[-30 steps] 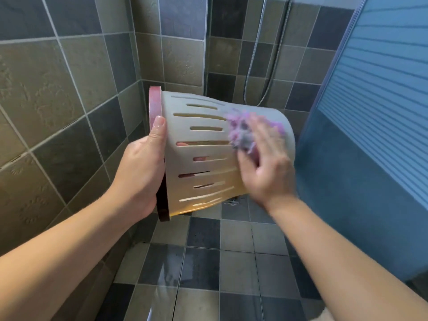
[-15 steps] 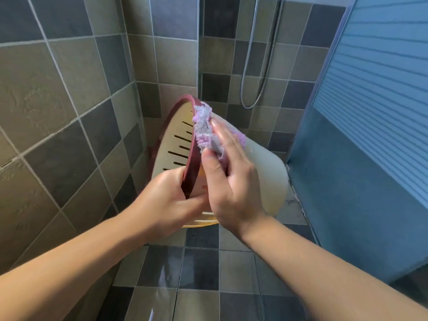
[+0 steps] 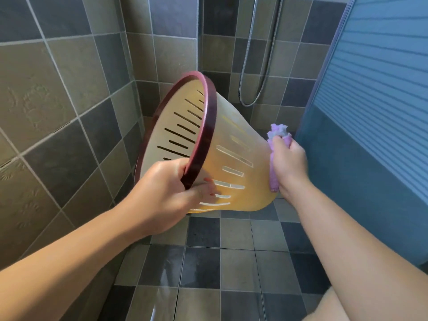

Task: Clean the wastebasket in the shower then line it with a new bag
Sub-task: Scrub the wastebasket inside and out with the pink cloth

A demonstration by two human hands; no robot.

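Tiled wall (image 3: 58, 93) beside wastebasket (image 3: 231, 163), L.

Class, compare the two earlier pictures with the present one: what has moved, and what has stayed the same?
The right hand carried the purple fluffy cloth from the slotted side, past the rim, to the bottom end of the cream slotted plastic wastebasket. The basket turned, showing its mouth. Unchanged: the left hand grips the dark red rim; the right holds the cloth.
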